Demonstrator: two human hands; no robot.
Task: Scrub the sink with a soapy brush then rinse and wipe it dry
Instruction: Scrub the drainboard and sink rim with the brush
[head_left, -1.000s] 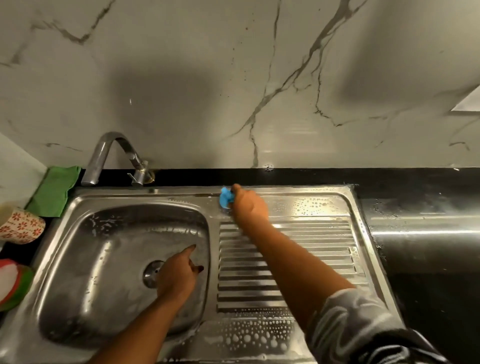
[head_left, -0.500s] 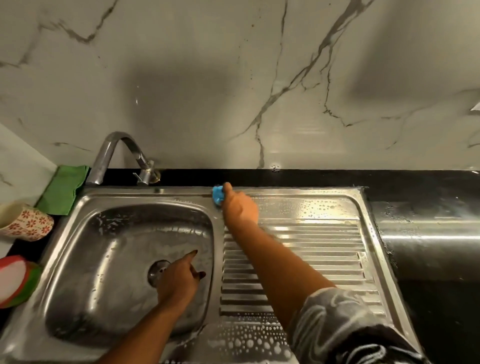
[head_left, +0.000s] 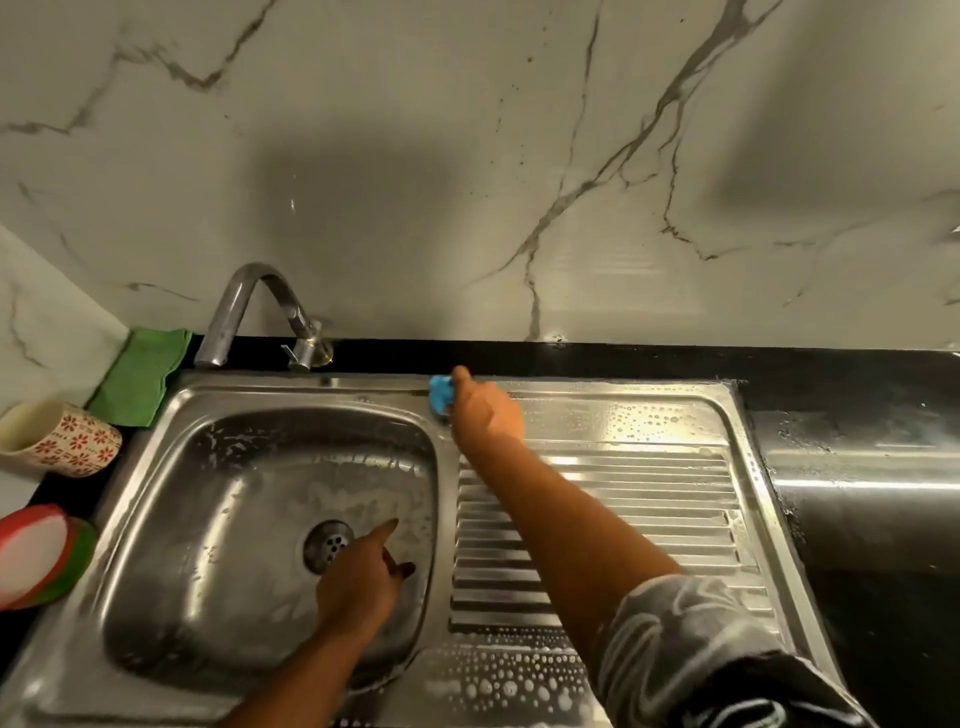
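A steel sink (head_left: 156, 467) with a soapy basin on the left and a ribbed drainboard (head_left: 649, 499) on the right fills the view. My right hand (head_left: 485, 410) grips a blue brush (head_left: 440, 395) and presses it on the back rim between basin and drainboard. My left hand (head_left: 363, 577) hovers over the basin beside the drain (head_left: 324, 543), index finger stretched out, holding nothing. Soap bubbles dot the drainboard's front and back edges.
A curved tap (head_left: 249, 306) stands at the back left. A green cloth (head_left: 143, 374) lies behind the sink's left corner, with a flowered cup (head_left: 62, 439) and a red and green dish of soap (head_left: 36, 556) on the left. Black counter (head_left: 857, 467) extends right.
My right hand has slid the blue brush leftward along the back rim, toward the tap. My left hand has stayed over the drain.
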